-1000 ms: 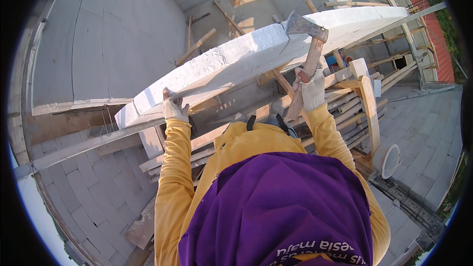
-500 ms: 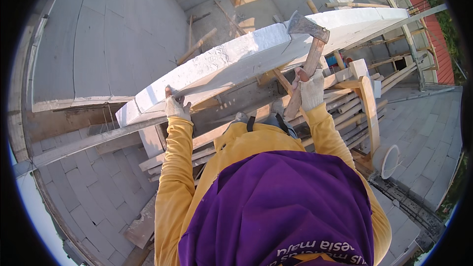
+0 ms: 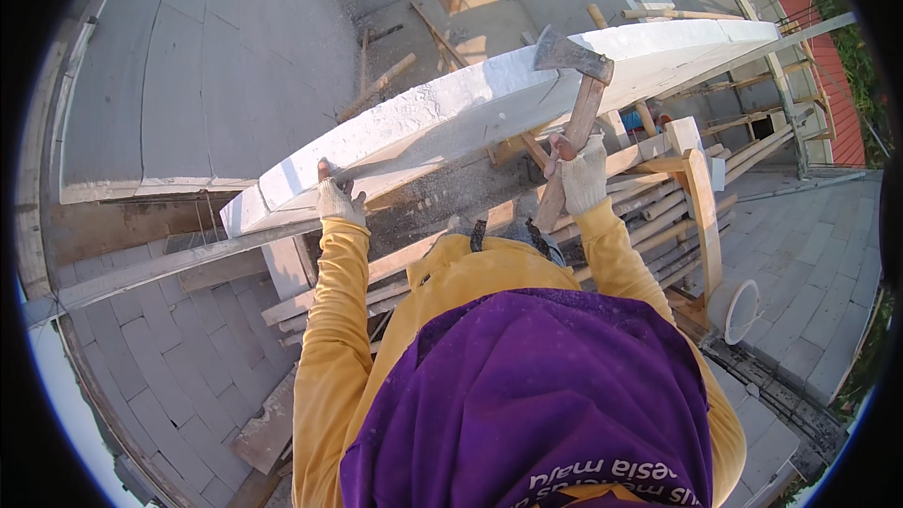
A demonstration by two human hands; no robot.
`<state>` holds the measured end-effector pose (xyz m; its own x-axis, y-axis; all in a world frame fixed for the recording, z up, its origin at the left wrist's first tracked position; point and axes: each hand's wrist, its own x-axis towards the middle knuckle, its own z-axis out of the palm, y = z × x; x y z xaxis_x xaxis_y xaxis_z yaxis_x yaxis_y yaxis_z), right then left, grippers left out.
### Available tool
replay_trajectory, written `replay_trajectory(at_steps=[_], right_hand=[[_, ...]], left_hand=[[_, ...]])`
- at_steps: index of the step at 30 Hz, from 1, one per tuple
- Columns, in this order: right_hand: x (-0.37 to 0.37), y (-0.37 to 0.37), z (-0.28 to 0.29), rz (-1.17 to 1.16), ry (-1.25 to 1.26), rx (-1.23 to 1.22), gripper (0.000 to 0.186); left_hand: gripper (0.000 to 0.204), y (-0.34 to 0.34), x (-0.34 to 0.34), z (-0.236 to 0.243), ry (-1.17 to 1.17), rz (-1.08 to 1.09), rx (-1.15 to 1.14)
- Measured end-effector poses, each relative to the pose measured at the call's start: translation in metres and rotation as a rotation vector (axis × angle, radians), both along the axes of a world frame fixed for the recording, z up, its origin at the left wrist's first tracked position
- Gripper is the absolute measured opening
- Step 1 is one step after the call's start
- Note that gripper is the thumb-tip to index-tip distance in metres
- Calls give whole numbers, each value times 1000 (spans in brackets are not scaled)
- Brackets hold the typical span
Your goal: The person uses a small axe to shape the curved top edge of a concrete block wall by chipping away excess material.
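My right hand (image 3: pixel 585 177), in a white glove with bare fingertips, is closed around the wooden handle of an axe (image 3: pixel 583 113). The axe's dark metal head is at the upper part of the curved white block wall (image 3: pixel 423 99), overlapping its edge in this view; whether it touches cannot be told. Farther left, my left hand (image 3: pixel 340 199), gloved the same way, rests against the wall's near side. One finger reaches up onto the pale top edge and the others are spread apart. Fine dust hangs around the wall, whose top edge is rough and chipped.
Below the wall lie stacked wooden poles and planks (image 3: pixel 658 212). An upright timber frame (image 3: pixel 701 216) and a white bucket (image 3: pixel 734 310) stand to the right. A long straight rail (image 3: pixel 169 275) runs below the wall's left end. Grey block walls flank both sides.
My right hand and the axe have shifted slightly left and down along the wall. White dust and specks now fill the air. My left hand stays in place.
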<state>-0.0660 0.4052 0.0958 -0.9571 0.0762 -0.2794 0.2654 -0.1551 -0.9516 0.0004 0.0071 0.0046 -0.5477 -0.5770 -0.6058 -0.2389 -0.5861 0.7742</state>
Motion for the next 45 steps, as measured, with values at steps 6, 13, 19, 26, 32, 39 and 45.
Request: replay_trajectory(at_steps=[6, 13, 19, 26, 32, 39, 45], right_hand=[[11, -21, 4, 348, -85, 227, 34], [4, -9, -9, 67, 8, -71, 35], [18, -31, -1, 359, -76, 229, 39], [9, -21, -3, 8, 19, -42, 38], [19, -46, 20, 398, -106, 185, 33], [-3, -6, 15, 206, -61, 108, 29], [-41, 44, -12, 28, -113, -106, 27]], left_hand=[[106, -17, 1, -24, 6, 16, 46], [107, -6, -1, -10, 26, -26, 23], [106, -8, 1, -14, -12, -12, 32], [103, 1, 3, -2, 7, -23, 17], [102, -2, 1, -3, 3, -26, 16], [106, 1, 0, 3, -12, 4, 36], [90, 5, -5, 0, -68, 83, 19]])
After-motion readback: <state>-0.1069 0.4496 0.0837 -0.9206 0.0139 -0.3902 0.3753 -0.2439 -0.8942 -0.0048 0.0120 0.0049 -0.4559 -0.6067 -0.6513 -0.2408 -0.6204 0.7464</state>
